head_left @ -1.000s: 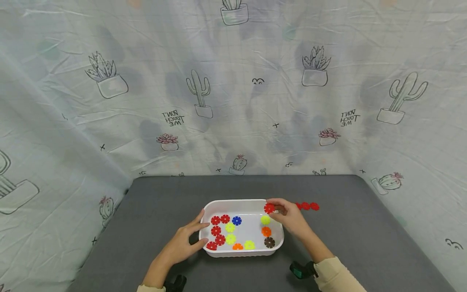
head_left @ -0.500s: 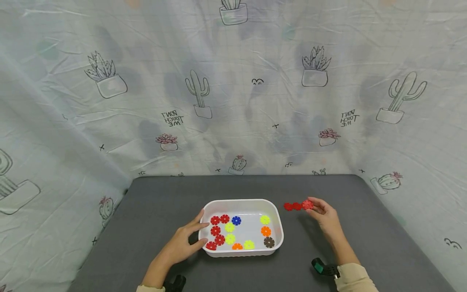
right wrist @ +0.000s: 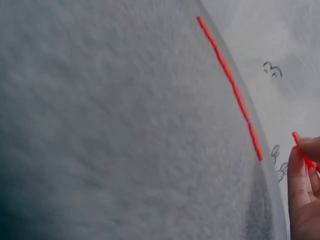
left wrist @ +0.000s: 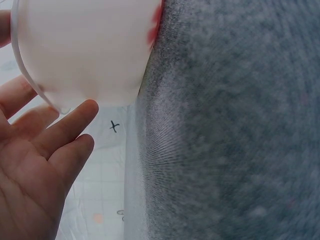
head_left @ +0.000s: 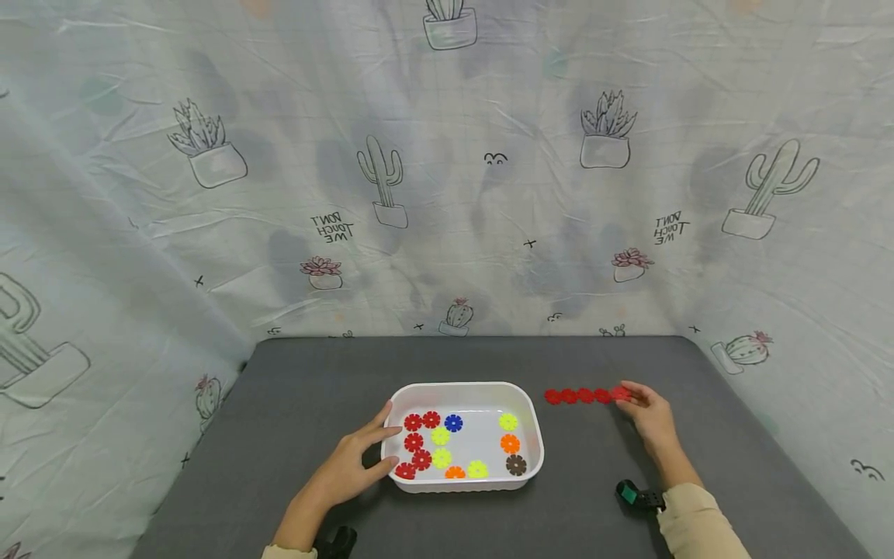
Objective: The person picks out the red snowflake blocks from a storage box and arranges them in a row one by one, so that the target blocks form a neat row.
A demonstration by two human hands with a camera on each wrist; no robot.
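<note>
In the head view my left hand rests with spread fingers on the left end of a white tray. The left wrist view shows its relaxed fingers against the tray's rim and outer wall. Red notched discs, yellow discs, orange discs, a blue disc and a brown disc lie inside. To the tray's right, my right hand pinches a red notched disc between thumb and fingers. It is raised at the right end of a row of red discs.
Grey cloth covers the table. Behind it and at both sides hangs a pale curtain printed with cacti. Each wrist wears a black strap; the right strap is close to the tabletop.
My right hand has carried the red disc from the tray's right end, over the row of red discs, to the row's right end. The left hand and the tray stay put.
</note>
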